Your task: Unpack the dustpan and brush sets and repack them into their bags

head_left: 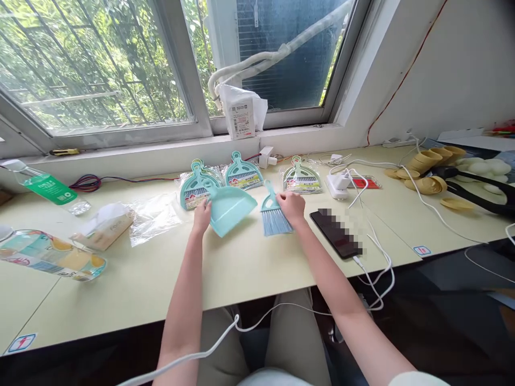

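My left hand (201,216) grips a mint-green dustpan (233,209) near its handle, with the wide edge tilted toward the right. In my right hand (292,206) is a small hand brush (276,219), its blue bristles pointing down at the table. A narrow gap separates dustpan and brush. Behind them lie packaged dustpan-and-brush sets: a set at the left (197,185), partly covered by the dustpan, a blue-green set in the middle (242,171), and an olive-green set at the right (301,176).
A phone (336,234) on a white cable lies right of my right arm. At the left are clear plastic wrap (155,215), a tissue pack (105,226) and two bottles (52,190). A charger (338,185) and yellow cups (426,163) stand at the right.
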Motion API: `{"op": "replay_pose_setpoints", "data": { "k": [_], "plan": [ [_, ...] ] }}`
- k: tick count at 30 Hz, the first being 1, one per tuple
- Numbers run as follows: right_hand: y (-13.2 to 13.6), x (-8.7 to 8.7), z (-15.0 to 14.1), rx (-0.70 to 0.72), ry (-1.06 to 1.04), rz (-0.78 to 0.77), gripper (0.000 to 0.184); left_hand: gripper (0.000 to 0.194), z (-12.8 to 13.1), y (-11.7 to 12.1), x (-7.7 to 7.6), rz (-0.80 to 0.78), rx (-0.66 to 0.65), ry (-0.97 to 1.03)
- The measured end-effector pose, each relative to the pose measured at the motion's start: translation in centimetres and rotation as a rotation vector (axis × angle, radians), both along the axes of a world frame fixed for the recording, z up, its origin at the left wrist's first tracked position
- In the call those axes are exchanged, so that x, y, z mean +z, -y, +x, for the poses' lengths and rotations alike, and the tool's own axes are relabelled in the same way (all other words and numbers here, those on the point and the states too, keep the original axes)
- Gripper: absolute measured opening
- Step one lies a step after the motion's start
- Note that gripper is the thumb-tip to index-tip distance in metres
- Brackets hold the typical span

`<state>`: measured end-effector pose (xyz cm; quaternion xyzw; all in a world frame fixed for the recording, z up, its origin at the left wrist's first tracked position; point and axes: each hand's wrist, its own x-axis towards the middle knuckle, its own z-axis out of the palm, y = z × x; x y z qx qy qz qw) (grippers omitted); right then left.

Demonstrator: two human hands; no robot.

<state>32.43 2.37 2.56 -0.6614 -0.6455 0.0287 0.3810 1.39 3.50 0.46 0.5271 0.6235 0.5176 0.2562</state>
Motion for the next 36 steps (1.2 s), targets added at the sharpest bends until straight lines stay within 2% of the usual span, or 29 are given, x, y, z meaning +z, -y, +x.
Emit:
{"op": "replay_pose_setpoints", "data": {
  "k": [2, 5, 8, 12, 15, 17, 19, 22, 24, 27, 29, 31, 34, 36],
  "plan": [
    [-1.0, -1.1, 0.5, -0.021, 0.192, -0.146, 0.032, 0.016, -0.6, 0.2, -0.3, -0.123, -0.049, -0.065],
    [-1.6, -2.2, 0.8, -0.033, 0.31, -0.264, 0.032, 0.024, -0.2, 0.6, -0.7, -0.202, -0.017, -0.317],
    [-1.5, -2.4, 1.0, -0.028, 0.297, -0.261, 0.032, 0.031, 0.4, 0.9, -0.8, -0.21, 0.022, -0.55],
    [-1.4, -2.7, 1.4, -0.002, 0.286, -0.167, 0.023, 0.032, 0.3, 1.0, -1.3, -0.214, 0.031, -0.642],
    [-1.8, -3.2, 2.0, 0.001, 0.238, -0.183, 0.017, 0.029, 0.0, 0.7, -1.5, -0.17, 0.051, -0.568],
    [-2.3, -3.2, 2.5, 0.032, 0.095, -0.182, 0.015, 0.028, -0.1, 0.5, -1.4, -0.144, 0.058, -0.458],
    [-2.6, -2.6, 2.8, 0.142, -0.179, -0.168, 0.018, 0.028, -0.1, 0.3, -1.2, -0.137, 0.062, -0.328],
    [-2.3, -1.1, 2.4, 0.412, -0.648, -0.153, 0.031, 0.031, 0.5, 0.3, -0.6, -0.142, 0.048, -0.125],
    [-1.5, -0.1, 1.2, 0.545, -0.825, -0.147, 0.036, 0.035, 1.5, 0.7, -0.2, -0.129, -0.015, 0.018],
    [0.0, 0.4, -1.6, 0.565, -0.896, -0.143, 0.035, 0.045, 3.8, 1.7, 0.5, -0.121, -0.265, 0.195],
    [1.0, 0.2, -3.3, 0.473, -0.807, -0.119, 0.031, 0.05, 5.5, 2.5, 0.9, -0.131, -0.468, 0.263],
    [1.7, -0.2, -4.4, 0.32, -0.568, -0.045, 0.026, 0.052, 6.8, 3.2, 1.2, -0.146, -0.59, 0.283],
    [2.1, -0.7, -4.7, 0.167, -0.223, 0.048, 0.021, 0.051, 7.8, 3.8, 1.3, -0.177, -0.637, 0.268],
    [1.8, -1.0, -4.4, 0.144, -0.125, 0.062, 0.02, 0.051, 8.0, 3.9, 1.2, -0.181, -0.638, 0.26]
  ]
}}
